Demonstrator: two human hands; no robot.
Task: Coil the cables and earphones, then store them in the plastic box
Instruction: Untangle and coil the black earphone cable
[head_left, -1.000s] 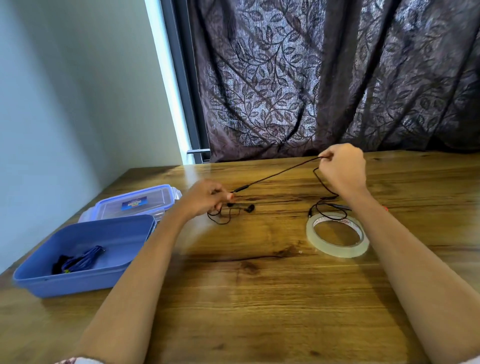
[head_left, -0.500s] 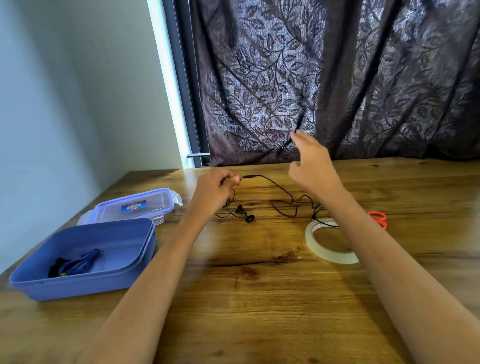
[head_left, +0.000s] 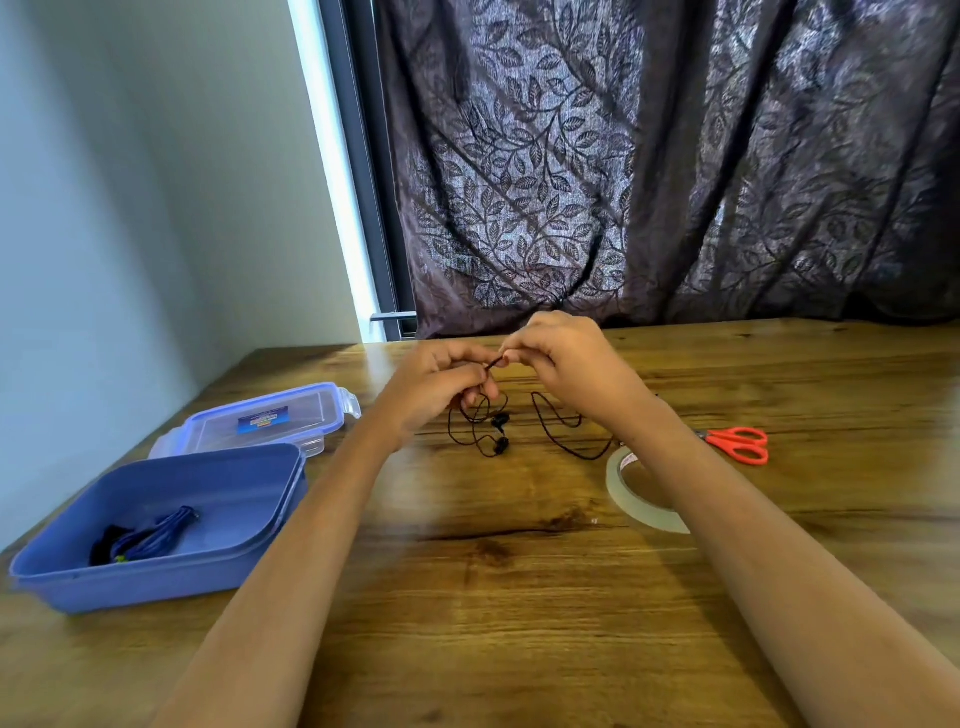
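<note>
Black earphones hang in loose loops from my two hands above the middle of the wooden table. My left hand pinches the cord with loops and both earbuds dangling below it. Right beside it, my right hand pinches the same cord, fingertips almost touching the left's. More cord trails on the table under my right wrist. The open blue plastic box sits at the left and holds a coiled blue cable with a dark bundle beside it.
The box's clear lid with blue clips lies behind the box. A roll of clear tape lies under my right forearm, red scissors to its right. A dark leaf-patterned curtain hangs behind the table; a wall stands at the left.
My right hand has come in from the right to meet my left hand, gathering the stretched cord into hanging loops. The view has tilted and the scissors have come into sight.
</note>
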